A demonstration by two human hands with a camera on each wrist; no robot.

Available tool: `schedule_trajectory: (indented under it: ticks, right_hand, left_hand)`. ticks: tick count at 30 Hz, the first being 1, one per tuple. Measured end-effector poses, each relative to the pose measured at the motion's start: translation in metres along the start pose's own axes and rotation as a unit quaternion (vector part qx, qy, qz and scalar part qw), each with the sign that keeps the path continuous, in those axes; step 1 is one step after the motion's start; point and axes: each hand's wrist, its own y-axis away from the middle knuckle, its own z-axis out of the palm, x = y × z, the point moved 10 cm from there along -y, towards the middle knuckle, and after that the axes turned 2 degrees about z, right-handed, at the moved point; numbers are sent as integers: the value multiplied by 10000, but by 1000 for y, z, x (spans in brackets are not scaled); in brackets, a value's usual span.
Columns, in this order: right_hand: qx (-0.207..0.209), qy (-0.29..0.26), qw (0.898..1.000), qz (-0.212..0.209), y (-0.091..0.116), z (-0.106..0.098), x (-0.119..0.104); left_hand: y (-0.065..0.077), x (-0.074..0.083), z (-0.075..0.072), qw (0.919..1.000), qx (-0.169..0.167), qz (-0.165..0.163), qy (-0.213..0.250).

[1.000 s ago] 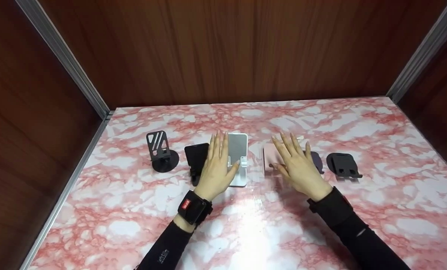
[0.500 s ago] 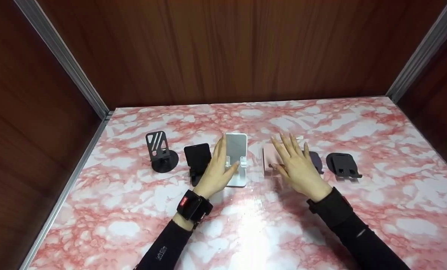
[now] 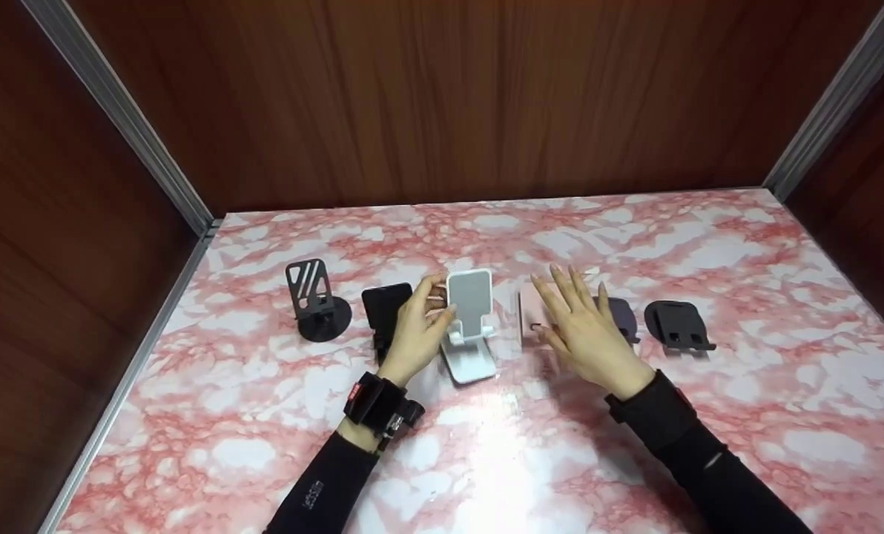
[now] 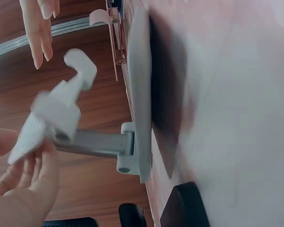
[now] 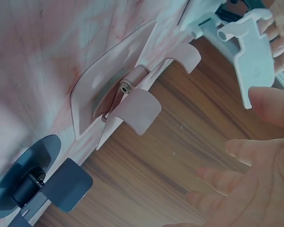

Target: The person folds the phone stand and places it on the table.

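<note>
In the head view my left hand (image 3: 414, 335) grips the left edge of the upper plate of a white phone stand (image 3: 472, 297) with a grey pad. The left wrist view shows this phone stand (image 4: 141, 94) with a dark shadow beside its base, which looks raised off the table at least in part. Spread flat, my right hand (image 3: 592, 345) hovers over a pink phone stand (image 3: 531, 305) and hides part of it. From the right wrist view, the fingers (image 5: 241, 150) hold nothing and stay apart from the pink phone stand (image 5: 137, 109).
A black phone stand (image 3: 384, 305) stands close left of my left hand, partly covered by it. Farther left is a slotted black stand (image 3: 312, 293) on a round base. Right of my right hand are a purple stand (image 3: 623, 317) and a dark folded stand (image 3: 679, 325).
My left hand has gone from straight fingers above the stands to gripping the white phone stand, whose plate and base have shifted and tilted. The right hand has hardly moved.
</note>
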Motion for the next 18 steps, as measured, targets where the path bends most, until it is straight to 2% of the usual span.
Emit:
schedule_trajectory:
  ticks: [3,8,12,14,18]
  right_hand:
    - [-29,7,10000,-7,0,1,-1]
    - [-60,-31,10000,8,0,1,-1]
    - [-71,-2,9999,-84,1,1,-4]
    - [-47,-25,9998,-182,2,1,-7]
    - [11,-269,9989,-396,3,-2,-15]
  left_hand:
    - [2,7,0,9999,1,-12,145]
    - [5,33,-3,9996,65,245,147]
    - [6,39,-4,9994,65,228,254]
    - [6,36,-4,9992,80,224,316]
    - [6,39,-5,9985,94,179,516]
